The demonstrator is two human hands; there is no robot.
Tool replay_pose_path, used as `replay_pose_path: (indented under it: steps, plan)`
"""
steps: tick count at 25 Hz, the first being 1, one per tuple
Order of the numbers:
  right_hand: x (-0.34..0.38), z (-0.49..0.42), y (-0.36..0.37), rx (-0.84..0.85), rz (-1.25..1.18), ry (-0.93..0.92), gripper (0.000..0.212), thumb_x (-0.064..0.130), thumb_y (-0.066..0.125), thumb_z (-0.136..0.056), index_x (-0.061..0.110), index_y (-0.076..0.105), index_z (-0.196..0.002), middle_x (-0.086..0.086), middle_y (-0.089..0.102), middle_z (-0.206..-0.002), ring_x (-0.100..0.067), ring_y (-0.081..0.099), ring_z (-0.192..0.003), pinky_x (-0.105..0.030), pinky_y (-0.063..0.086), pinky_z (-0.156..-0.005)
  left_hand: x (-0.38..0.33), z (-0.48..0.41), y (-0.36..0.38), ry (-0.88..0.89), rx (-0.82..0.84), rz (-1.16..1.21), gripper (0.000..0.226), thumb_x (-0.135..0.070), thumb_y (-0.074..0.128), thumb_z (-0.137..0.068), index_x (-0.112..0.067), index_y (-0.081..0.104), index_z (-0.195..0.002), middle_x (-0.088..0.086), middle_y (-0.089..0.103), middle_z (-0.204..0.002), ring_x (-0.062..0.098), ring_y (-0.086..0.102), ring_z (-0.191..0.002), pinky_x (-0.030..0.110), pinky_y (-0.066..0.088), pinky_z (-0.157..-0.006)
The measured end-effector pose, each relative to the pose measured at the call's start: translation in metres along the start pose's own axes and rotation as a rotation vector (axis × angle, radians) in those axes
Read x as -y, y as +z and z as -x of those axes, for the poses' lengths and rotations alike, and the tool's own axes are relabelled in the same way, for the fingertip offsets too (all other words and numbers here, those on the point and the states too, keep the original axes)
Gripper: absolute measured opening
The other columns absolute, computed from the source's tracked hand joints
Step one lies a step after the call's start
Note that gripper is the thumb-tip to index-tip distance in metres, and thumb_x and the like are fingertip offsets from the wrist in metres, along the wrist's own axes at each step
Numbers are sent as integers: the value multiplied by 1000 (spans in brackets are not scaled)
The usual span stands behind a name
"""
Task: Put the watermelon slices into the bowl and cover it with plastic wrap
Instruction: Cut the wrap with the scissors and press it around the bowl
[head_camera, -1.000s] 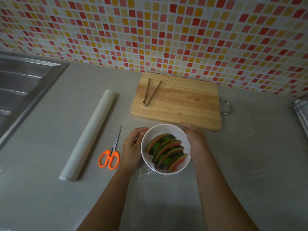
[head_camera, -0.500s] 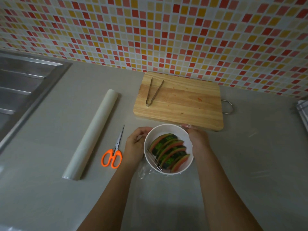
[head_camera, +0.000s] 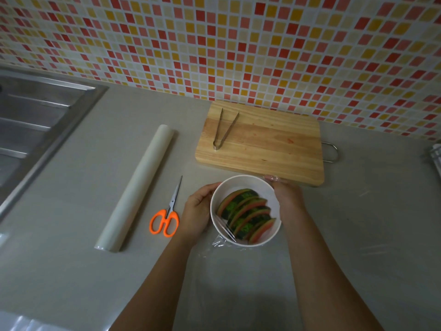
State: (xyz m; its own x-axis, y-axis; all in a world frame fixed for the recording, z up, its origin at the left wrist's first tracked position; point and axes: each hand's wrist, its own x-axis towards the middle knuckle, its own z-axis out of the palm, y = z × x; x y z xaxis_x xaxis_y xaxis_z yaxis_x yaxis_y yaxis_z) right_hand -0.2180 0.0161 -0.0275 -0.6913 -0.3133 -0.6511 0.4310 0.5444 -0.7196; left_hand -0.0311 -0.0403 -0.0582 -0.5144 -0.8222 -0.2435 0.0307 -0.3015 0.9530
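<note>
White is the bowl (head_camera: 261, 187), which in the head view stands on the grey counter (head_camera: 71, 259) just in front of the wooden cutting board (head_camera: 262, 144). The watermelon slices (head_camera: 245, 213) are already inside, packed on edge in a row.

A clear sheet of plastic wrap (head_camera: 229, 259) lies slack on the counter on the near side. It creases at the bowl's near rim, and a glint there suggests it reaches over the top. How far it covers the fruit is hard to tell.

The hands are apart, one on each side of the bowl. The left hand (head_camera: 198, 211) cups the left wall with curled fingers. The right hand (head_camera: 288, 199) wraps the right wall, its fingertips at the far rim, where film seems to shine over them.

Left of the bowl lie the orange-handled scissors (head_camera: 167, 216) and the roll (head_camera: 140, 187), with a sink (head_camera: 35, 120) beyond. Tongs (head_camera: 223, 130) rest on the board.

Loading looks finished, so the step in hand is probably the covering. The next move likely calls for drawing the film taut across the mouth and pressing it down around the wall without tipping the bowl.
</note>
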Motion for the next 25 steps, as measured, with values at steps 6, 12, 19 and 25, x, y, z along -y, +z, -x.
replay_pose_path:
  steps: [6, 12, 19, 25]
  plan:
    - [1, 0, 0, 26, 34, 16, 17, 15, 58, -86, 20, 74, -89, -7, 69, -77, -22, 59, -53, -18, 45, -39, -1, -5, -9, 316, -51, -810, 35, -1, 54, -94, -20, 69, -119, 5, 69, -103, 21, 63, -99, 21, 42, -83]
    - [0, -1, 0, 28, 17, 16, 13, 13, 64, -82, 17, 76, -86, -9, 71, -79, -24, 62, -57, -20, 47, -44, -10, 11, -7, 136, -328, -1198, 40, -13, 56, -92, -8, 54, -131, 15, 54, -128, 32, 46, -118, 36, 38, -96]
    - [-3, -5, 0, 33, 3, -19, 13, 13, 67, -77, 16, 75, -87, -9, 72, -81, -24, 65, -63, -24, 49, -52, -16, 26, 19, 62, -152, -132, 62, -58, 28, -94, -25, 39, -145, -9, 45, -145, 2, 43, -131, 18, 38, -106]
    - [-3, -8, 3, 28, -23, 123, 16, 22, 66, -76, 7, 71, -79, -15, 68, -68, -26, 62, -52, -30, 50, -53, 6, 19, 22, -5, -101, -117, 52, -47, 20, -100, -27, 55, -132, 0, 65, -119, 5, 63, -106, 14, 54, -80]
